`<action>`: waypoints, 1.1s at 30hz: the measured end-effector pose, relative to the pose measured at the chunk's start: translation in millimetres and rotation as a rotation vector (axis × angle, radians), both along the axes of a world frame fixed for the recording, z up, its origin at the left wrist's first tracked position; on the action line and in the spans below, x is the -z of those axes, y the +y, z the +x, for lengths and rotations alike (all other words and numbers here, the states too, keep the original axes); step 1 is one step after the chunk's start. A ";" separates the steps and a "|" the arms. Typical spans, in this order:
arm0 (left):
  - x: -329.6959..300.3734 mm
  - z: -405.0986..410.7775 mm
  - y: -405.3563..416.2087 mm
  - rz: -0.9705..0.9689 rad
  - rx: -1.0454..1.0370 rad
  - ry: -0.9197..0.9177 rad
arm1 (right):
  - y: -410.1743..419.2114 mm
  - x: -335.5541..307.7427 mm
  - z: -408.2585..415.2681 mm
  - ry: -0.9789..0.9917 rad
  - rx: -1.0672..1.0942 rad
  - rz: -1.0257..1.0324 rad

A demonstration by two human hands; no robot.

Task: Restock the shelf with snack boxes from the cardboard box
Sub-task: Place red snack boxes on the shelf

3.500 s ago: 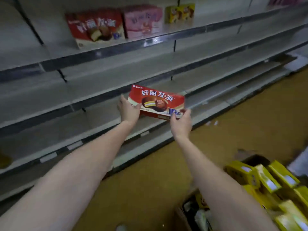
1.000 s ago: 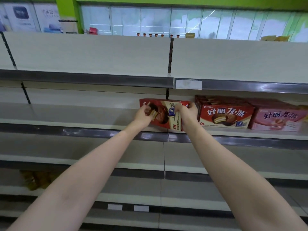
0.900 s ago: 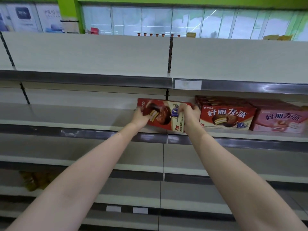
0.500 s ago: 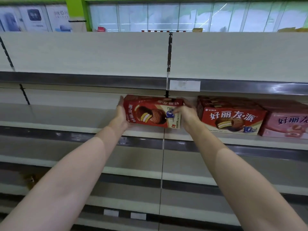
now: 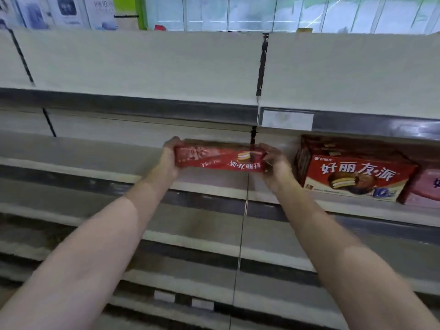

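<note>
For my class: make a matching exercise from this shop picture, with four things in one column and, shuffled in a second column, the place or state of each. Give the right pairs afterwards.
Things
1. held red box
2. standing red box
3. pink box
4. blank label

Places or states
A. at the frame's right edge, partly cut off
B. on the shelf, front facing out
C. on the rail of the shelf above
D. gripped at both ends, print upside down

Pairs: 1-D, 2-B, 3-A, 4-C

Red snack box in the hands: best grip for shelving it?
Grip the red snack box by its two short ends, left hand and right hand coming in from opposite sides. It is long, flat and held level, so end grips likely keep it steady.
</note>
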State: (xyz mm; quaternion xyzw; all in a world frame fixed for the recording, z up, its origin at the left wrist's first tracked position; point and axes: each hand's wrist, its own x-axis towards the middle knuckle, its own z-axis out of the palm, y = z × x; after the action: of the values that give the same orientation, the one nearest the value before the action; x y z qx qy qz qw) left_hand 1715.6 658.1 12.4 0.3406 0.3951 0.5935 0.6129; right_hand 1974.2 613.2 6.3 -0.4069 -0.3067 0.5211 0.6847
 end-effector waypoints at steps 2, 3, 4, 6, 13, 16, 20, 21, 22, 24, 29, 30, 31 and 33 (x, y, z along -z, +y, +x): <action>-1.7 -0.2 -4.8 0.035 0.075 -0.020 | -1.5 -0.4 -8.4 0.090 0.040 -0.013; -0.8 -0.6 -4.2 0.037 0.103 -0.035 | 2.2 3.1 -10.7 0.101 0.066 -0.028; 1.6 -1.4 -1.7 0.041 0.124 -0.052 | 3.6 5.4 -12.7 0.111 0.089 -0.035; 2.1 -3.5 2.0 0.030 0.143 -0.054 | 3.9 3.4 -16.0 0.130 0.107 0.001; 1.7 -34.5 32.1 -0.152 0.206 0.060 | 18.9 -2.5 -31.6 0.170 0.110 -0.003; -2.7 -38.1 36.8 -0.142 0.348 0.210 | 24.9 3.7 -39.9 0.155 0.118 -0.071; -10.1 -41.7 41.4 -0.110 0.409 0.239 | 34.6 2.4 -46.0 0.156 0.083 -0.117; -10.9 -39.0 41.1 -0.099 0.406 0.206 | 35.8 0.9 -49.0 0.140 0.051 -0.128; -11.5 -33.7 39.1 -0.085 0.402 0.168 | 36.0 -1.9 -53.5 0.104 0.005 -0.142; -10.0 -19.3 34.3 -0.072 0.386 0.070 | 34.6 -7.2 -65.4 0.010 -0.120 -0.166; 10.7 -9.1 36.4 -0.075 0.355 -0.010 | 24.8 -9.4 -75.0 -0.261 -0.288 -0.198; 16.0 -12.4 37.0 -0.078 0.373 -0.011 | 23.7 -6.4 -72.5 -0.296 -0.326 -0.199; 20.1 -16.0 35.9 -0.081 0.404 -0.017 | 22.8 -4.1 -70.4 -0.310 -0.356 -0.199; 22.7 -23.6 33.2 -0.081 0.477 -0.015 | 21.9 -2.5 -65.8 -0.321 -0.375 -0.190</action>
State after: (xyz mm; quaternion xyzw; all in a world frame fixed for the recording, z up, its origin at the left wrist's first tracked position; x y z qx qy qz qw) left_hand 1692.0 691.3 -10.3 0.3950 0.3225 0.4180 0.7518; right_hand 1908.4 635.1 8.8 -0.4826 -0.4311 0.5943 0.4775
